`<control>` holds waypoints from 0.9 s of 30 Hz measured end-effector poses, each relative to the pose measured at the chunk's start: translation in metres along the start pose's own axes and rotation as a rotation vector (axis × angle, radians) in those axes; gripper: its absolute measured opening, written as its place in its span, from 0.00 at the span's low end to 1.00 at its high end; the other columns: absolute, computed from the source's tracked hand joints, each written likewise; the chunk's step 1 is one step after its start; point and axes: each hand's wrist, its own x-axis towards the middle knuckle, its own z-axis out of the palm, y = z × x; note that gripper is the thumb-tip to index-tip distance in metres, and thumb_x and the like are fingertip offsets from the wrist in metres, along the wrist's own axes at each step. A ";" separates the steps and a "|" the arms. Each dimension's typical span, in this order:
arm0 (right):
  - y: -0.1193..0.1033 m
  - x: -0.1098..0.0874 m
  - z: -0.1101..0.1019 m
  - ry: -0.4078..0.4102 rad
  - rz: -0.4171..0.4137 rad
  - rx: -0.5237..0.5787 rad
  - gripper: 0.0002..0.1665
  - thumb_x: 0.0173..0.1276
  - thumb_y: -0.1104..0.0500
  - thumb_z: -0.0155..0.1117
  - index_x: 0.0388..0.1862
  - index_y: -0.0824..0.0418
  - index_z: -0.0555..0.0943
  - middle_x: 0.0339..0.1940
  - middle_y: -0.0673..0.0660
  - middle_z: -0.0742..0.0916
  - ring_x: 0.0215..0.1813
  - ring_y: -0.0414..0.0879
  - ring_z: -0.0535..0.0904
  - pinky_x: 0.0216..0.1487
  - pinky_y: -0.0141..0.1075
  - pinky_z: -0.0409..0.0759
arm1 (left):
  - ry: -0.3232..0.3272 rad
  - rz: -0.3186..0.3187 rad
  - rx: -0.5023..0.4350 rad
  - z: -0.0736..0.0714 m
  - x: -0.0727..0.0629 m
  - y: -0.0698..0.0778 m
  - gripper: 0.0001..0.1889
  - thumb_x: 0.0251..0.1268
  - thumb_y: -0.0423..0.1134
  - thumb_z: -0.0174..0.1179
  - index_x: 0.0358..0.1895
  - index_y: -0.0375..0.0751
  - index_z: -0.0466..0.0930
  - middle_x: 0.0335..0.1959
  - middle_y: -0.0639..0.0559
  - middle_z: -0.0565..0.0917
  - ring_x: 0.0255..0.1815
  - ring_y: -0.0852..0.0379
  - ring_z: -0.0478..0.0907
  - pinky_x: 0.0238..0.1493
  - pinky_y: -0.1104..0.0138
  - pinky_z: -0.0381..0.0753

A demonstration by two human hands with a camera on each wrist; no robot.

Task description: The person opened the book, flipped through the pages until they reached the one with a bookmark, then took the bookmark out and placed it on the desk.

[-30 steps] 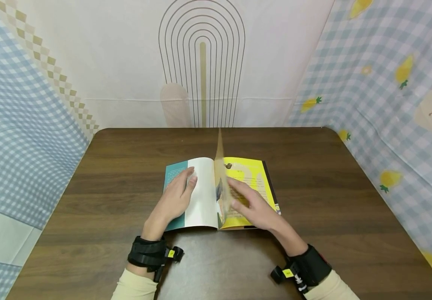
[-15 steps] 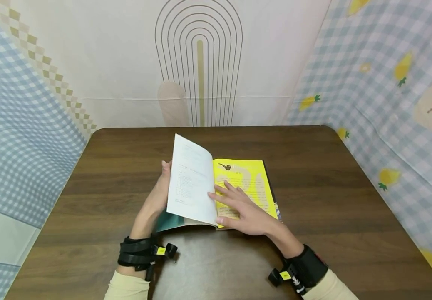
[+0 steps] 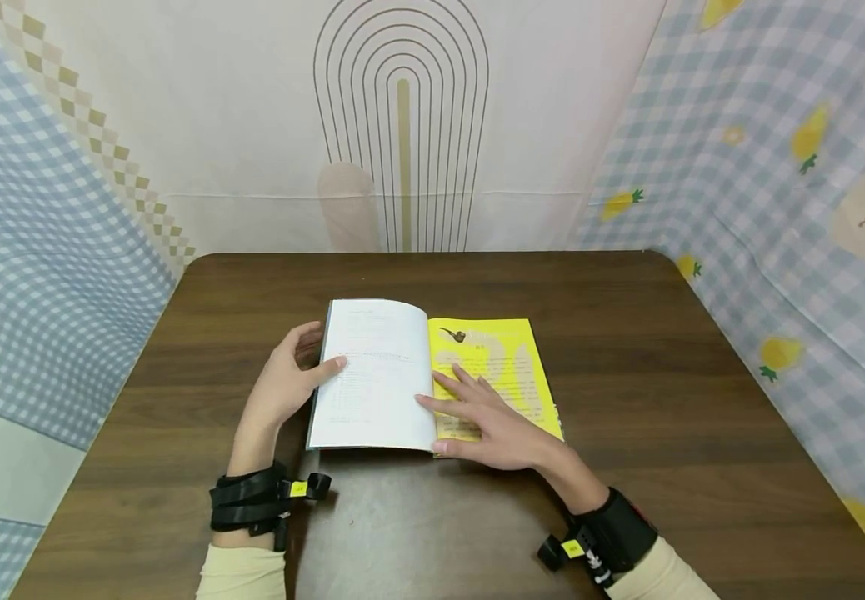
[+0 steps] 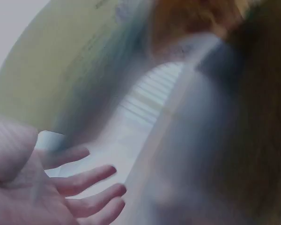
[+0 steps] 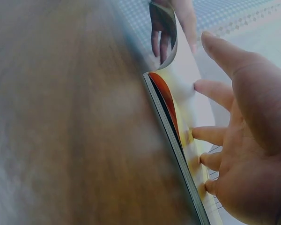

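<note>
An open paperback book [image 3: 376, 400] lies on the table, a white printed page on the left and a yellow page [image 3: 511, 337] with a pipe picture on the right. At the book's left edge, my left hand [image 3: 282, 379] has its thumb on the white page. Its fingers reach past that edge, partly hidden; in the left wrist view they look loosely straight and spread. My right hand [image 3: 488, 425] rests with spread fingers over the yellow page near the spine. In the right wrist view the left-hand pages [image 5: 166, 37] curve upward, off the table.
A brown wooden table [image 3: 627, 350] extends around the book. A patterned white cloth [image 3: 252, 150] hangs behind, with checked blue cloths on both sides. Black wrist straps with small cameras sit on both wrists.
A leaf that stood upright at the spine has swung over to the left and now lies nearly flat. My left hand has moved left to the edge; the right hand settled near the spine.
</note>
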 end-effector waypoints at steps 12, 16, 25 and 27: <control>0.002 -0.001 0.001 -0.017 -0.006 -0.015 0.41 0.76 0.30 0.62 0.84 0.33 0.65 0.89 0.51 0.56 0.89 0.58 0.37 0.83 0.65 0.38 | -0.009 0.038 0.348 0.037 -0.001 0.009 0.34 0.85 0.57 0.51 0.80 0.36 0.66 0.86 0.30 0.47 0.83 0.29 0.53 0.75 0.35 0.62; 0.003 -0.001 0.000 -0.023 -0.002 -0.019 0.41 0.75 0.30 0.62 0.84 0.32 0.64 0.89 0.50 0.56 0.89 0.57 0.37 0.82 0.65 0.38 | -0.076 0.034 0.412 0.047 0.001 0.011 0.49 0.76 0.67 0.57 0.83 0.32 0.57 0.87 0.31 0.43 0.86 0.31 0.46 0.78 0.36 0.59; 0.005 0.000 -0.001 -0.015 0.005 0.019 0.43 0.79 0.33 0.59 0.87 0.37 0.59 0.89 0.51 0.57 0.89 0.55 0.38 0.84 0.62 0.38 | -0.082 0.071 0.437 0.051 0.001 0.009 0.54 0.68 0.64 0.69 0.87 0.44 0.50 0.88 0.37 0.41 0.88 0.34 0.35 0.79 0.34 0.54; 0.005 0.000 -0.002 -0.002 0.024 0.054 0.44 0.80 0.34 0.59 0.88 0.38 0.56 0.89 0.51 0.58 0.89 0.53 0.40 0.84 0.60 0.39 | -0.084 0.067 0.435 0.051 0.001 0.009 0.53 0.68 0.63 0.69 0.87 0.44 0.52 0.88 0.37 0.40 0.88 0.35 0.34 0.79 0.34 0.54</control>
